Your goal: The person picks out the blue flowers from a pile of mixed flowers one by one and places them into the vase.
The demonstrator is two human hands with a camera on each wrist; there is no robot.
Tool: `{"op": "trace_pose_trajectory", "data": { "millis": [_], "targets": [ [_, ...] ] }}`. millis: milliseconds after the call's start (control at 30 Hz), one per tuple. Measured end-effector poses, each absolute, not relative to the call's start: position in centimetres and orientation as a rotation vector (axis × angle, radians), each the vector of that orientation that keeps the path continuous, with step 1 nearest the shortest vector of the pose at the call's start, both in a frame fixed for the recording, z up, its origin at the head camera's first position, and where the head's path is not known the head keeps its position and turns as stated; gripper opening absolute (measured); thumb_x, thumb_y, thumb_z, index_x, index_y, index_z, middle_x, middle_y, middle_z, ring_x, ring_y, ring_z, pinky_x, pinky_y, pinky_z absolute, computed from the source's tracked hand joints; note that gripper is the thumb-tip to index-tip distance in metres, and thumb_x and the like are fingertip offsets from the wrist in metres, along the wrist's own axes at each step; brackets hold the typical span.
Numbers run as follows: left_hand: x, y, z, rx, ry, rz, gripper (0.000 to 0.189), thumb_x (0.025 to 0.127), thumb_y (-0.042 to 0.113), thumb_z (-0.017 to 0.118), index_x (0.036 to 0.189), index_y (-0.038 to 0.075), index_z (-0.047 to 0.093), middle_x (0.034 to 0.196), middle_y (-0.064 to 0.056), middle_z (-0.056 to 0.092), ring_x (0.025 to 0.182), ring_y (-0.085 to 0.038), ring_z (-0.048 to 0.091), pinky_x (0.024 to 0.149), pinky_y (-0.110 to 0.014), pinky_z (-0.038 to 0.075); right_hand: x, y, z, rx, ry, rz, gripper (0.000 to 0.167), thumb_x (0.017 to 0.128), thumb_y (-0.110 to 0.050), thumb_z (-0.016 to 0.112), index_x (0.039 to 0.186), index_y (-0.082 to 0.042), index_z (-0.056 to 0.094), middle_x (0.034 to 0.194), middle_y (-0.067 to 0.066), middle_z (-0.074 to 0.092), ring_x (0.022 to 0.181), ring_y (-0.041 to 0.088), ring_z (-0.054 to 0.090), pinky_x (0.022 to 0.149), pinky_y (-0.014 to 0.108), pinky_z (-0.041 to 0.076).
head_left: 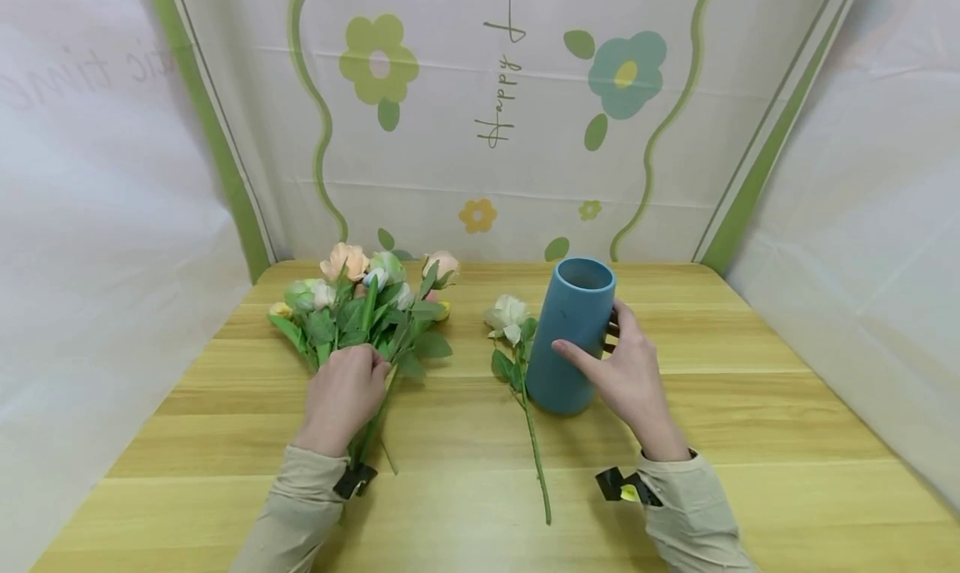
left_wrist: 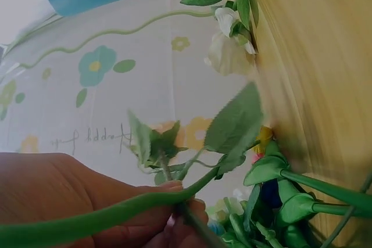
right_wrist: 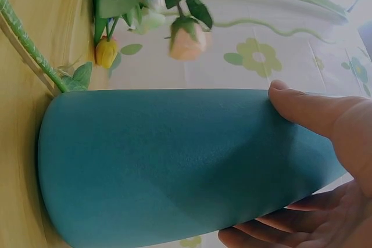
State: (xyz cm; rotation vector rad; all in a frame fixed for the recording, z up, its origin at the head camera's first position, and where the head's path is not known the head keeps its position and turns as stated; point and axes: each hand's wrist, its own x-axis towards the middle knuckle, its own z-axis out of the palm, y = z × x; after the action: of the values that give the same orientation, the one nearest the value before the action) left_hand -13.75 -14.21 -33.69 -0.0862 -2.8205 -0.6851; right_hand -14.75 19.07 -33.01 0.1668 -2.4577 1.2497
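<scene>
- Well, the left hand (head_left: 341, 398) pinches the stem of a pale peach rose with green leaves (head_left: 442, 266) between thumb and finger.
- Beside that hand is a big bunch of peach, white and yellow flowers (head_left: 360, 319), with blooms close to the back edge of a yellow-brown wooden table (head_left: 465, 439).
- The right hand (head_left: 633, 377) curls around a tall, round, blue vase (head_left: 566, 339), right of the middle, its mouth facing up.
- A white rose with a long green stem (head_left: 507, 313) lies just beside the vase.
- Bare wood leaves room between bunch and white rose, and more from vase to right edge.
</scene>
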Motion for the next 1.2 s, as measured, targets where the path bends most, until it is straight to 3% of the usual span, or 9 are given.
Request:
{"op": "trace_pose_trajectory", "data": {
  "millis": [433,600,667,800,967,1200],
  "targets": [
    [-14.1,-14.5,-33.8,-0.124,-2.810,-0.754,0.029,0.098,0.003,0.053,0.069,0.006,0.057,0.060,-0.005,0.045,0.053,-0.019,0.044,0.049,-0.034,0.037,-14.8,19.0,-33.0,0.161,-2.469,1.254,0.098,0.080,-0.048,0.079,0.150,-0.001,0.029,0.138,0.024,0.047,0.124,0.041,0.048,0.090,0.058,0.047],
    [-14.3,-14.7,-33.8,-0.094,-2.718,-0.849,0.015,0.099,0.003,0.053,0.093,-0.007,0.063,0.081,-0.017,0.063,0.066,-0.027,0.059,0.060,-0.044,0.051,-14.8,19.0,-32.9,0.160,-2.471,1.259,0.099,0.080,-0.048,0.079,0.150,-0.001,0.028,0.138,0.024,0.047,0.125,0.041,0.047,0.090,0.059,0.046],
    [-14.3,-14.9,-33.6,-0.066,-2.676,-0.884,0.016,0.099,0.004,0.053,0.098,-0.008,0.063,0.087,-0.020,0.065,0.072,-0.031,0.062,0.064,-0.047,0.051,-14.8,19.0,-32.9,0.159,-2.472,1.257,0.099,0.080,-0.048,0.079,0.150,-0.001,0.028,0.138,0.024,0.047,0.125,0.041,0.047,0.090,0.059,0.046],
    [-14.1,-15.1,-33.2,-0.050,-2.603,-0.912,0.018,0.100,0.004,0.053,0.100,-0.010,0.064,0.091,-0.023,0.066,0.071,-0.032,0.061,0.060,-0.045,0.049,-14.8,19.0,-32.8,0.158,-2.475,1.257,0.098,0.080,-0.048,0.079,0.150,-0.002,0.028,0.138,0.023,0.047,0.124,0.041,0.048,0.089,0.059,0.047],
    [-13.8,-15.1,-32.9,-0.056,-2.515,-0.915,0.017,0.098,0.005,0.057,0.099,-0.009,0.067,0.085,-0.019,0.066,0.063,-0.025,0.058,0.056,-0.039,0.047,-14.7,18.9,-32.8,0.164,-2.472,1.277,0.098,0.080,-0.047,0.079,0.150,-0.001,0.029,0.138,0.023,0.047,0.124,0.041,0.047,0.090,0.059,0.046],
    [-13.4,-14.3,-32.6,-0.040,-2.441,-0.970,0.017,0.097,0.009,0.061,0.098,-0.006,0.068,0.082,-0.014,0.066,0.069,-0.025,0.062,0.063,-0.040,0.050,-14.7,19.1,-32.9,0.173,-2.462,1.265,0.097,0.080,-0.045,0.080,0.149,-0.001,0.029,0.138,0.024,0.047,0.123,0.041,0.048,0.089,0.059,0.047]
  ]
}}
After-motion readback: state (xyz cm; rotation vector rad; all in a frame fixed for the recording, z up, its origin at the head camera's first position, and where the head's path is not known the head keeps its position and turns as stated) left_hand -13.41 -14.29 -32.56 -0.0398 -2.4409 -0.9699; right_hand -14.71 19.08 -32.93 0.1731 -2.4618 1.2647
